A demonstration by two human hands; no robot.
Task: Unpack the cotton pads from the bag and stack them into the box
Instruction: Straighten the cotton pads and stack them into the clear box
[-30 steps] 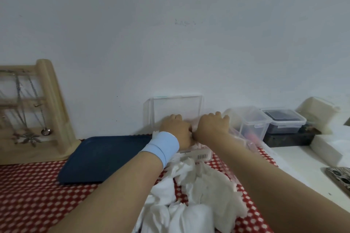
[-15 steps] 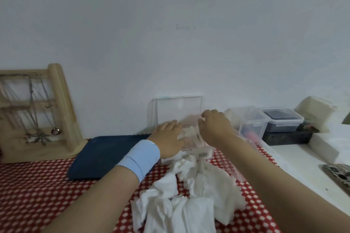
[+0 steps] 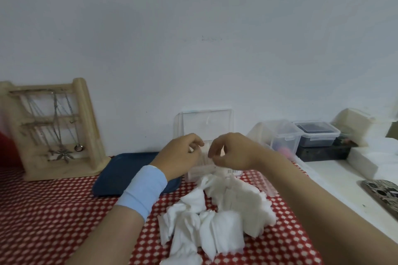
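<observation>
Left grip (image 3: 183, 153) and right grip (image 3: 230, 153) hover close together over a clear box (image 3: 215, 171), fingers curled down toward the white pads (image 3: 205, 150) standing inside; whether either is pinching a pad or only touching one cannot be told. The box's lid (image 3: 207, 123) stands raised against a bare white wall (image 3: 193, 38). Most of the cotton pads (image 3: 226, 211) lie in a loose, crumpled heap on the bench just in front of the box, between the person's forearms. The likely trouble from here: the pads look light and limp, so a forearm dragged through the heap could scatter them, and a firm push could slide the box or crumple the pads instead of stacking them flat. The bench (image 3: 53, 211) wears a red dotted cloth, with a blue tray (image 3: 120, 170) and a wooden jewellery stand (image 3: 53, 131) to the left and lidded tubs (image 3: 316, 133) to the right.
</observation>
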